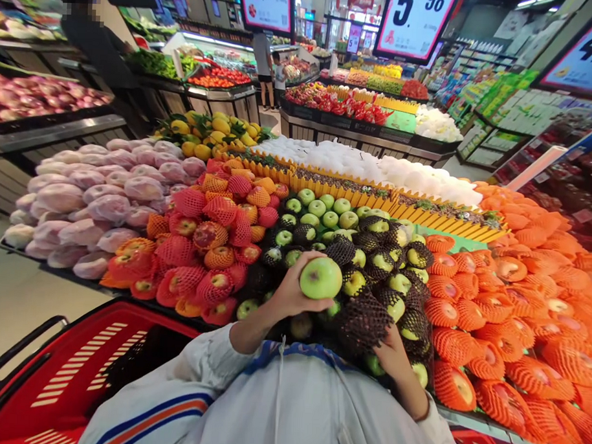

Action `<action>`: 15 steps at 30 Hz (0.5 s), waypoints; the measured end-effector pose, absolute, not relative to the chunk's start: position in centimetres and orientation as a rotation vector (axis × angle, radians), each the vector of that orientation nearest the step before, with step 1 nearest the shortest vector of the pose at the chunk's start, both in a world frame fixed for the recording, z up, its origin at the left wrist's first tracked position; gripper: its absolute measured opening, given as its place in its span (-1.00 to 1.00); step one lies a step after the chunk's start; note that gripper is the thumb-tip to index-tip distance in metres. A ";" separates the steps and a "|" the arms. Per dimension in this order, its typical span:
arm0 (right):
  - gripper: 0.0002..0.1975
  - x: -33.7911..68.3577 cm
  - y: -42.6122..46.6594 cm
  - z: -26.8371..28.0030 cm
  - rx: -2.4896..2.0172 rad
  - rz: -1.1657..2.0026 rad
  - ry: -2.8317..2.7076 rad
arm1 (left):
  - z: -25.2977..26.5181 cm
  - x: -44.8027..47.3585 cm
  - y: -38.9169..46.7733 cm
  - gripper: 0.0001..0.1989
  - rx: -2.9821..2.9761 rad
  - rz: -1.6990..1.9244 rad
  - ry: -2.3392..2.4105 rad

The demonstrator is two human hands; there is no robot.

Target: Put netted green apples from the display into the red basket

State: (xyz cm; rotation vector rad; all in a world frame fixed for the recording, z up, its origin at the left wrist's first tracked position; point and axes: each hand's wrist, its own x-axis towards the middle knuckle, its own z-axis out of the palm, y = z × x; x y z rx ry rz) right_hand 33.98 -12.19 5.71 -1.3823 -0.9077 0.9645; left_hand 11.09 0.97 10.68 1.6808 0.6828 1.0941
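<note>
A bare green apple point(322, 278) sits in my left hand point(293, 293), its fingers and thumb wrapped around the fruit. To the right of it, my right hand point(393, 352) grips a dark foam net sleeve point(366, 319), which hangs loose and looks empty of fruit. Both hands are over a pile of green apples point(349, 220), some bare and some in dark net sleeves. The fingertips of my right hand are partly hidden behind the net.
Red and orange netted fruit point(212, 235) and wrapped purplish fruit point(103, 196) lie to the left. Orange-netted fruit point(516, 307) fills the right. A yellow divider point(345, 191) runs behind the apples. A red shopping basket point(77, 363) stands at lower left. A person point(96, 40) stands farther back.
</note>
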 end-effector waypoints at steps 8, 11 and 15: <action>-0.62 29.8 -13.6 6.4 -1.275 0.995 -0.910 | 9.1 13.0 -2.8 -0.19 2.369 0.787 0.711; -0.65 29.3 -14.2 5.1 -1.256 1.005 -0.929 | 7.8 13.9 -3.7 -0.26 2.513 0.685 0.681; -0.66 29.6 -14.3 3.6 -1.334 0.884 -0.854 | 7.8 14.2 -4.8 -0.18 2.578 0.623 0.456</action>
